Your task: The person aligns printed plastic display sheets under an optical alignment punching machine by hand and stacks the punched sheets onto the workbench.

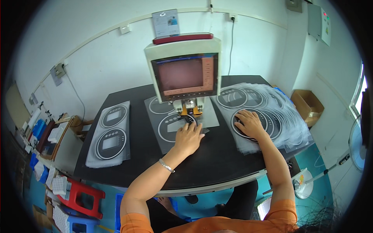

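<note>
My left hand [188, 139] lies with fingers stretched out on a printed plastic sheet [165, 140], just in front of the machine's working head [190, 109]. The sheet is clear with black ring graphics and a grey window; part of it is hidden under the head and my fingers. Above the head stands the machine's screen [181, 73] in a white housing. My right hand [248, 123] rests with its fingers spread on a fanned-out pile of similar sheets [285, 112] at the right. Neither hand is closed round anything.
A neat stack of the same sheets [92, 149] lies at the left of the black table [186, 169]. Beyond the table's right edge sits an open cardboard box [307, 106]. On the floor at lower left are a red stool [81, 196] and blue bins [40, 171]; a fan [355, 145] stands right.
</note>
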Demonstrator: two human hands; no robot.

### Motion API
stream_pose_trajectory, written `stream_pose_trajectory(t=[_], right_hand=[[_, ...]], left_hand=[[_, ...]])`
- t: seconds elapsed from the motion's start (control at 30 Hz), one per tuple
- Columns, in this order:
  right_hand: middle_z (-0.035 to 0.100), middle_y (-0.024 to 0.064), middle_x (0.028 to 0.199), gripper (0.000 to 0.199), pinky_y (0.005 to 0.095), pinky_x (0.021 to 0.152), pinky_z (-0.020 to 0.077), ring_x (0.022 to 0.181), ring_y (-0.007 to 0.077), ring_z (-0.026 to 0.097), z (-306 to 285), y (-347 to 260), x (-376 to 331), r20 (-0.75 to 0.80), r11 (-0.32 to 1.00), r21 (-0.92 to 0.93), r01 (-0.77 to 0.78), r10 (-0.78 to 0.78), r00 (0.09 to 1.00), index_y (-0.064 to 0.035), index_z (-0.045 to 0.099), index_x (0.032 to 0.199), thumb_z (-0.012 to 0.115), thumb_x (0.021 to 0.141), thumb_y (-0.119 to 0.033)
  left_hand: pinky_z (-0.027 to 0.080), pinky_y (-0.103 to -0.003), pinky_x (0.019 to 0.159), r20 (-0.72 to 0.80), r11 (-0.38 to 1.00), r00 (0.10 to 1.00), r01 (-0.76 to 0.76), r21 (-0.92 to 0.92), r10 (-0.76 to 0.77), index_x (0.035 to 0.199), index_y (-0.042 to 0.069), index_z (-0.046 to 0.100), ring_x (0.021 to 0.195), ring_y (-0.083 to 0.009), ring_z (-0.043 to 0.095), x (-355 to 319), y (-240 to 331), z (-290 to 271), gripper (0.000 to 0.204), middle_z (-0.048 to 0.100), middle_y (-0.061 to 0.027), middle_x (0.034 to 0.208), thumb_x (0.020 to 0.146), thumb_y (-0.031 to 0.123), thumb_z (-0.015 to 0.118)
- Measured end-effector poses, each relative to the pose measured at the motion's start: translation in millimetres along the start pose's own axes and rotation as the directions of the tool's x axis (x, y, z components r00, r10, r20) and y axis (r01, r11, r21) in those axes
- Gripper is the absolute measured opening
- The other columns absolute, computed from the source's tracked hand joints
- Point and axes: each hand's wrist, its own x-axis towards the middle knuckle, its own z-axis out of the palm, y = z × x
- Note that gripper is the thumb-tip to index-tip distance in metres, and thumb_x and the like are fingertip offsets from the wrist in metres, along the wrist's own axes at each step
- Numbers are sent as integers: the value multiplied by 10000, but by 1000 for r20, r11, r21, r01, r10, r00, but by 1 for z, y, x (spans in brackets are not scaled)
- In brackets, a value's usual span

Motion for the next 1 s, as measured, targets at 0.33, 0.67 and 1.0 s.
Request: stream_pose_trajectory(t=[0.33, 0.67, 1.0], right_hand=[[634, 198, 1260, 329, 471, 1070, 394, 1235, 389, 549, 8, 17, -7, -76, 997, 61, 55, -51, 996, 7, 653, 1170, 638, 917, -204], [653, 210, 1196, 357, 466, 1013, 446, 1162, 386, 595, 4, 42, 9, 102, 981, 160, 107, -124, 987, 15, 627, 1206, 653, 904, -175], [681, 114, 854, 432, 239, 443, 496, 544, 134, 625, 14, -69, 42, 622, 252, 696, -672, 256, 740, -47, 548, 1330, 606, 993, -312]], left_hand=[[447, -465, 920, -127, 993, 989, 63, -101, -76, 1262, 51, 581, 1114, -316, 538, 0, 8, 18, 490, 585, -134, 1193, 909, 383, 653], [446, -469, 856, -118, 992, 986, 115, -60, -121, 1232, 39, 616, 1022, -305, 599, -6, 2, 37, 415, 630, -129, 1082, 880, 255, 640], [529, -441, 701, -54, 876, 981, -189, -444, 185, 1078, -18, 610, 879, -332, 672, -37, 61, -39, 295, 676, -183, 952, 921, 232, 620]])
